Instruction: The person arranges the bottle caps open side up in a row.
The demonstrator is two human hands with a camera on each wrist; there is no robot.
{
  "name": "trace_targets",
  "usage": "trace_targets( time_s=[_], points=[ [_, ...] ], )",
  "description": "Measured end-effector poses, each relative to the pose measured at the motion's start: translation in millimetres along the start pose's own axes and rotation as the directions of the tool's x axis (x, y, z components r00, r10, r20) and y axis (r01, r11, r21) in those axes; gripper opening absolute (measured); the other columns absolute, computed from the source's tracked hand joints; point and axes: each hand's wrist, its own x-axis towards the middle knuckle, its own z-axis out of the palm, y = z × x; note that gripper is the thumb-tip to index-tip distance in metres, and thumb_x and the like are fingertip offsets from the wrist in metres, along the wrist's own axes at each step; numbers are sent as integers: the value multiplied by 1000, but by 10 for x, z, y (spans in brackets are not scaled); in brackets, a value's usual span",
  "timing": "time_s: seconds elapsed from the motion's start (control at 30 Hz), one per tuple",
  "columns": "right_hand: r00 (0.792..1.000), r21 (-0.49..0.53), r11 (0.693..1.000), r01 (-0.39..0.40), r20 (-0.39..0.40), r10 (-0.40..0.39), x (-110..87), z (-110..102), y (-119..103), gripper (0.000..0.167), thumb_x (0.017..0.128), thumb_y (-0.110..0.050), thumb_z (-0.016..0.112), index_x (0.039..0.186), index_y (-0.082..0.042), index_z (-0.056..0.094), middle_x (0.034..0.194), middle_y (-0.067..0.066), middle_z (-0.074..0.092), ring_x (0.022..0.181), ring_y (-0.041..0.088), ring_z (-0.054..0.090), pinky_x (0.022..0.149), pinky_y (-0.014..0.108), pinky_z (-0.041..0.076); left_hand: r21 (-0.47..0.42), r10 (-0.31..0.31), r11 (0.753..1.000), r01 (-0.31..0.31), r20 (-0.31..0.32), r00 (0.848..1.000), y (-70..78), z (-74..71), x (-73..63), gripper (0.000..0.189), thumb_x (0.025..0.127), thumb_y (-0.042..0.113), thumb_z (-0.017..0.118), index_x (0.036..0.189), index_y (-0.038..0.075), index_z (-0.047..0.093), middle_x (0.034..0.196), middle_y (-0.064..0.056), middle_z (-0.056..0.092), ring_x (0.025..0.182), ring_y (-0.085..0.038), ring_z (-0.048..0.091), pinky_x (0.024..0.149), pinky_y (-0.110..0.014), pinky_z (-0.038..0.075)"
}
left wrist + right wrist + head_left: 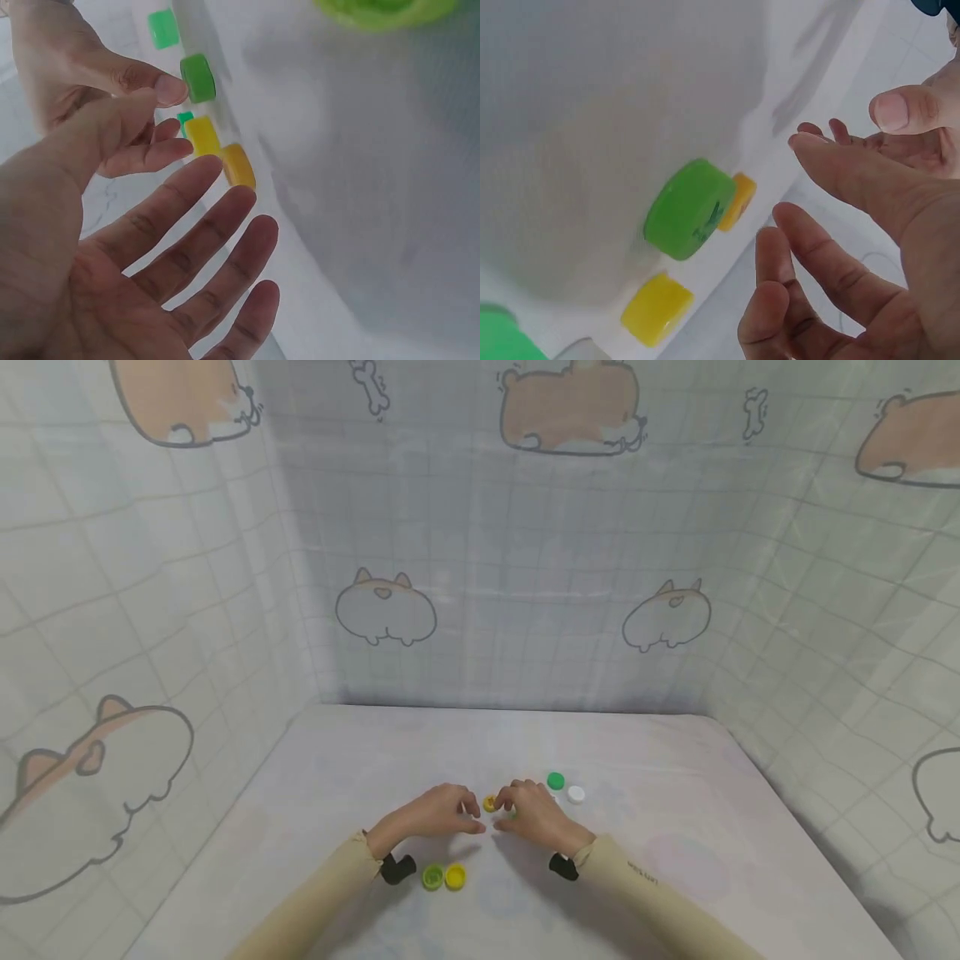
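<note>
My left hand (444, 810) hovers over the middle of the table with nothing in it, its fingers spread and slightly bent in the left wrist view. Facing it is my right hand (542, 818), empty too, with loosely bent fingers. An orange-yellow bottle cap (489, 803) lies just beyond the gap between both hands. Close by the right hand are a green cap with a dark mark (690, 210) and a yellow cap (657, 309); in the head view that hand largely hides them.
Beyond the right hand lie another green cap (555, 781) and a white cap (576, 794). Nearer my body, a light green cap (432, 877) and a yellow cap (455, 877) sit side by side. Patterned sheets (510, 543) enclose the table (360, 743) at the back and sides.
</note>
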Motion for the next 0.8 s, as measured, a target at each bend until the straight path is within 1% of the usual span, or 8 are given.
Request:
trace_targets(
  time_s=[0.07, 0.13, 0.3, 0.37, 0.5, 0.57, 0.67, 0.8],
  points=[
    [1000, -10, 1000, 6, -14, -6, 4, -2, 13, 26, 77, -26, 81, 99, -13, 73, 86, 1, 66, 77, 14, 53, 70, 27, 35, 5, -4, 1000, 4, -11, 1000, -7, 12, 32, 25, 84, 34, 73, 97, 13, 72, 94, 4, 69, 88, -14, 60, 72, -28, 49],
    [1000, -19, 1000, 7, -28, -7, 12, -4, 24, 28, 77, -25, 81, 100, -11, 72, 87, 3, 66, 78, 16, 54, 70, 28, 37, 3, -10, 1000, 10, -29, 1000, -9, 24, 66, 27, 84, 30, 73, 101, 9, 71, 97, 0, 70, 89, -17, 61, 73, -32, 50],
    [999, -15, 999, -32, -24, 31, 53, -10, 55, 33, 79, -24, 80, 107, -9, 70, 91, 6, 68, 82, 19, 56, 74, 33, 40, 8, -48, 999, 48, -60, 997, -11, 58, 180, 39, 82, 19, 76, 115, 3, 66, 103, -9, 68, 94, -23, 63, 77, -36, 52],
    [998, -8, 998, -63, -12, 63, 92, -3, 40, 36, 79, -25, 79, 109, -8, 69, 93, 7, 68, 84, 20, 56, 76, 35, 41, 15, -54, 998, 55, -56, 997, -38, 46, 227, 43, 81, 17, 77, 119, 2, 66, 103, -10, 68, 96, -24, 63, 78, -36, 52],
    [994, -10, 994, -111, 10, 112, 155, 16, 3, 39, 79, -26, 80, 111, -7, 70, 94, 8, 68, 85, 21, 56, 78, 38, 42, 11, -54, 998, 55, -48, 997, -80, 26, 296, 41, 80, 14, 78, 118, 2, 67, 104, -10, 69, 97, -24, 64, 79, -37, 53],
    [992, -20, 992, -122, 11, 122, 177, 34, -20, 39, 78, -26, 81, 110, -7, 70, 94, 7, 68, 85, 21, 56, 78, 38, 43, -2, -50, 999, 50, -44, 998, -104, 26, 318, 39, 79, 13, 78, 116, 2, 68, 104, -9, 70, 95, -22, 63, 78, -36, 53],
    [994, -50, 993, -107, 0, 108, 193, 71, -61, 37, 76, -25, 82, 107, -7, 73, 92, 6, 70, 83, 20, 57, 74, 36, 44, -7, -27, 1000, 27, -33, 999, -140, 49, 330, 34, 80, 10, 77, 111, 2, 70, 102, -9, 69, 89, -18, 62, 75, -32, 51],
    [997, -85, 993, -78, -13, 78, 189, 131, -127, 30, 75, -22, 82, 100, -7, 75, 88, 4, 72, 77, 19, 56, 67, 31, 43, 14, 16, 1000, -16, -34, 999, -168, 82, 314, 25, 80, 8, 76, 104, 2, 72, 96, -8, 67, 82, -15, 59, 73, -30, 50]
  ],
)
